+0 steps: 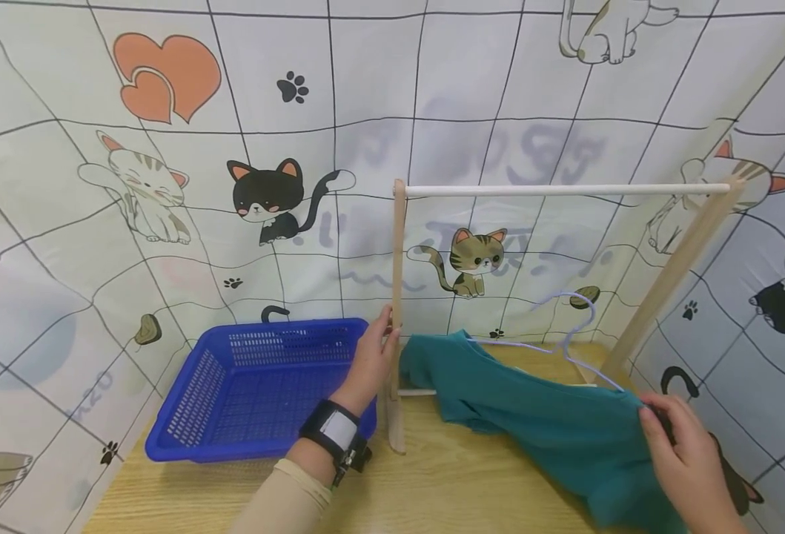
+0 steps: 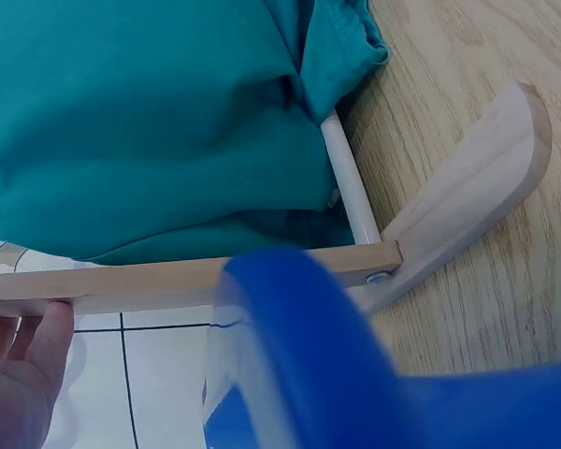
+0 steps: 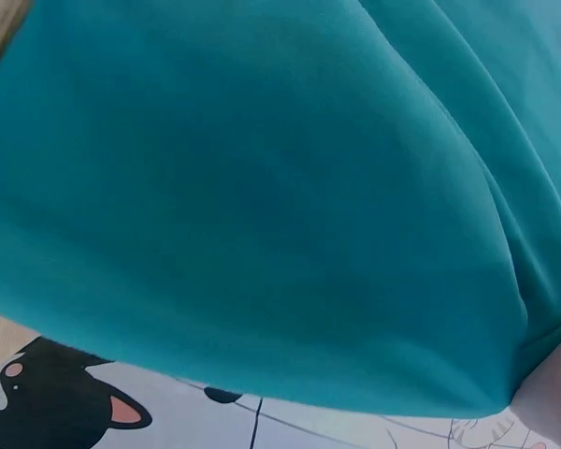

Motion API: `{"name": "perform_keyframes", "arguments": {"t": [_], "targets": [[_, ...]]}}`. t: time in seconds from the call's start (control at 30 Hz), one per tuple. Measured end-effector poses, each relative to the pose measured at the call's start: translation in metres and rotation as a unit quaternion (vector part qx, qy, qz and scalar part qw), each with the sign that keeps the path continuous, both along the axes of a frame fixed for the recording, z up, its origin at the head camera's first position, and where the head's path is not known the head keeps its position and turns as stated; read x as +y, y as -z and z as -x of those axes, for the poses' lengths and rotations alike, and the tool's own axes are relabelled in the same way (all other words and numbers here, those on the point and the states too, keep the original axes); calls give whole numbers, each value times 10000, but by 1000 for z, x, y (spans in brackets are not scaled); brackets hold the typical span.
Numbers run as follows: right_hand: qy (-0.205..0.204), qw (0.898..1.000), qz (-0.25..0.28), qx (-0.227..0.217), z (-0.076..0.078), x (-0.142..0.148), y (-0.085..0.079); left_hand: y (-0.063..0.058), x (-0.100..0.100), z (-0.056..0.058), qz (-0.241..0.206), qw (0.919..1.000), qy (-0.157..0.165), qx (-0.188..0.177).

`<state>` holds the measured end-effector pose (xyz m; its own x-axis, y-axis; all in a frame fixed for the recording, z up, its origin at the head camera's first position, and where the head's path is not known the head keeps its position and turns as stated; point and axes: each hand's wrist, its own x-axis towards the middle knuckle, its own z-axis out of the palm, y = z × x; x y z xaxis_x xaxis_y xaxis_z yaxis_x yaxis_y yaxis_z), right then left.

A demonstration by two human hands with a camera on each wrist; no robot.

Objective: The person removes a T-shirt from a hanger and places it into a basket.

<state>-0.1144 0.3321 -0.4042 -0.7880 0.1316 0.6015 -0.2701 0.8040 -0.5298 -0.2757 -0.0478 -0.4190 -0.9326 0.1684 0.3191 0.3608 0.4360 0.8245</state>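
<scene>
A teal shirt [image 1: 539, 400] lies slanting across the table with a lilac hanger [image 1: 592, 319] in its neck; the hook stands up above the collar. My right hand [image 1: 689, 452] pinches the shirt at its right shoulder, beside the hanger's end. In the right wrist view the teal cloth [image 3: 262, 215] fills most of the picture, and only part of the hand shows at the lower right edge. My left hand [image 1: 371, 363] holds the left wooden post [image 1: 396, 282] of a small clothes rack, thumb in front. The left wrist view shows fingers [image 2: 47, 351] against that post.
The rack's white top rail [image 1: 565, 190] spans above the shirt, and its right post [image 1: 672, 282] leans near the wall. A blue plastic basket [image 1: 259, 451] stands left of the rack on the wooden table [image 1: 459, 475]. Cat-print sheeting [image 1: 365, 89] covers the walls behind and beside.
</scene>
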Motion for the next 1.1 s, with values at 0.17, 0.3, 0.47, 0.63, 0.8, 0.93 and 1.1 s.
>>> {"name": "perform_keyframes", "arguments": {"t": [0.17, 0.3, 0.47, 0.63, 0.8, 0.93, 1.1], "targets": [[-220, 9997, 88, -35, -3, 6, 0, 1, 0, -1, -114, 9999, 26, 13], [-370, 9991, 133, 141, -4, 7, 0, -1, 0, -3, -218, 9998, -31, -31], [-397, 9987, 166, 269, -4, 7, 2, -4, 1, -5, -319, 9994, -35, -143], [-379, 9987, 182, 272, -5, 9, 2, -5, 3, -5, -613, 9981, -17, -103], [-395, 9990, 190, 117, -5, 8, 0, -7, 4, -18, -1390, 9877, -451, 555], [-436, 9988, 195, 128, -5, 8, 0, -5, 4, -27, -1345, 9790, -601, 1411], [-479, 9988, 143, 14, -7, 9, -1, -2, 8, -38, -3, 9793, 119, 2019]]}}
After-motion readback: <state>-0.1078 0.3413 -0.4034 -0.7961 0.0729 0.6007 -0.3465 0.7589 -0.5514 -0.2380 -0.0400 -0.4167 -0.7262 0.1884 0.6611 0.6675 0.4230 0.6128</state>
